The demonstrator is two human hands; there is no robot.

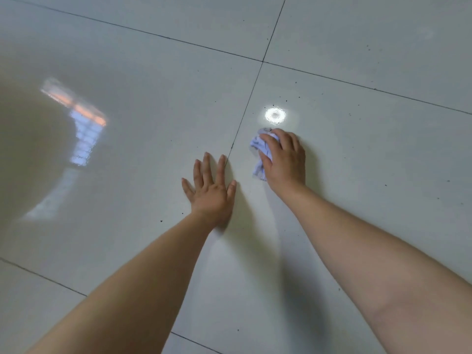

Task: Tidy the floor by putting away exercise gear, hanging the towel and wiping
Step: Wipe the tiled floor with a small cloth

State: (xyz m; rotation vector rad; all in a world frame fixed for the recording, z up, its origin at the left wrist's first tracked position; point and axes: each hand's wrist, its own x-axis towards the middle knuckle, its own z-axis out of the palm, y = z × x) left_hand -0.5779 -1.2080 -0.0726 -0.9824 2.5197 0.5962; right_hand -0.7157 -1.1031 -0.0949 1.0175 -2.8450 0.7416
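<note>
A person's left hand (210,191) lies flat, fingers spread, on the glossy tiled floor (370,154). At its two o'clock, the right hand (284,162) grips a crumpled pale cloth (256,144) against the tile, with a round light reflection (275,115) at the cloth's twelve o'clock.

Right hand (283,159) is bunched around a crumpled white cloth (260,152), pressing it onto the glossy tile floor (357,149) right below a round light glare (275,114). Left hand (210,187) lies flat beside it, fingers spread, and little dark specks dot the tiles.
</note>
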